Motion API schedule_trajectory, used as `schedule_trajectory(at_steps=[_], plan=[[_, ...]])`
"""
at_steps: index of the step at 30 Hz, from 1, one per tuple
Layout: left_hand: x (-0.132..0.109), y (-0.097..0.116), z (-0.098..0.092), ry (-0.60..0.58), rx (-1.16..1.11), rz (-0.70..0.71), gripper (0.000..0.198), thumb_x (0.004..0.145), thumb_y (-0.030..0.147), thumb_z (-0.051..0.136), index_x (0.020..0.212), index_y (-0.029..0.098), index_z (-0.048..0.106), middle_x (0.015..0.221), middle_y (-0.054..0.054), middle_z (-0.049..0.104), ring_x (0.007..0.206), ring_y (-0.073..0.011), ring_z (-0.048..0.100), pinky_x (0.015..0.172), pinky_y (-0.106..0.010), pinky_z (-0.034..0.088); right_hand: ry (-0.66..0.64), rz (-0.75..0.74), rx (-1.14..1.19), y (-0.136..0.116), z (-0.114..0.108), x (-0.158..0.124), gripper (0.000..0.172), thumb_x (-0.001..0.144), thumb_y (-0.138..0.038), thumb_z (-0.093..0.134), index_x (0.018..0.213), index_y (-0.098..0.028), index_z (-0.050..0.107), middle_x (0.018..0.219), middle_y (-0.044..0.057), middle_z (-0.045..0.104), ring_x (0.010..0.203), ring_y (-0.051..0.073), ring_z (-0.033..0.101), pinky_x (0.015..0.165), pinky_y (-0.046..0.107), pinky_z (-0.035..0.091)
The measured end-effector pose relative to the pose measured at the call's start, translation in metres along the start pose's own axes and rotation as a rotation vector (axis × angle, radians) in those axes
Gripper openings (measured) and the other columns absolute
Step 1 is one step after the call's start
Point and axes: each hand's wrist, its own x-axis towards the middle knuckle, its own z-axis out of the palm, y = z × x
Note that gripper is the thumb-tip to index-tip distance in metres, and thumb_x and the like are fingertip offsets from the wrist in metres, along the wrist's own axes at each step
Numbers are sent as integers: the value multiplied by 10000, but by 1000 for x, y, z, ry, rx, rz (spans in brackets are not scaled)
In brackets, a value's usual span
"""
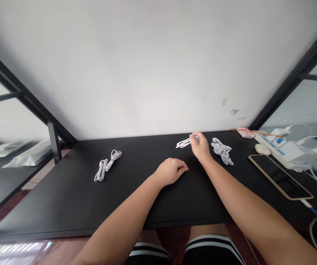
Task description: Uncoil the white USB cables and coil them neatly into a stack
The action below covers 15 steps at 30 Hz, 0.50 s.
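Observation:
My right hand point(199, 145) is closed round a coiled white cable point(183, 142) close to the wall; the loops stick out to the left of the fingers. Lower and to the left, my left hand point(172, 171) is over the black table with its fingers curled and the fingertips pressed together. Whatever it may hold is hidden. Just right of my right hand lies a bigger bundle of white cables point(222, 151). Two white cable coils, a front one point(100, 171) and a back one point(113, 159), lie together on the left part of the table.
Along the right side are a phone point(281, 176) with a cable plugged in, a white rounded case point(262, 149), a power strip point(280, 151) with chargers and a pink-and-white item point(246, 133). A wall point(147, 73) rises behind the black table point(64, 198). Plastic packages point(32, 154) lie at far left.

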Motion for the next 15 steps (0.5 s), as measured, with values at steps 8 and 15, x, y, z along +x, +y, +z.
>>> schedule_trajectory(at_steps=[8,15], plan=[[-3,11,-8,144,19,6,330,1000,380,444,1006,210,726,877,-61,655,834,-185,610,805,-314,485,-7,23,13,-1,0,-1,255,868,-471,553,829,-219,559,600,-31,492,559,149,447,561,275,378],[-3,14,1,-46,44,198,525,720,610,774,1110,259,759,1061,-89,619,964,-234,567,884,-357,493,-19,26,10,0,1,0,251,868,-472,557,832,-224,563,588,-32,485,551,152,437,551,279,370]])
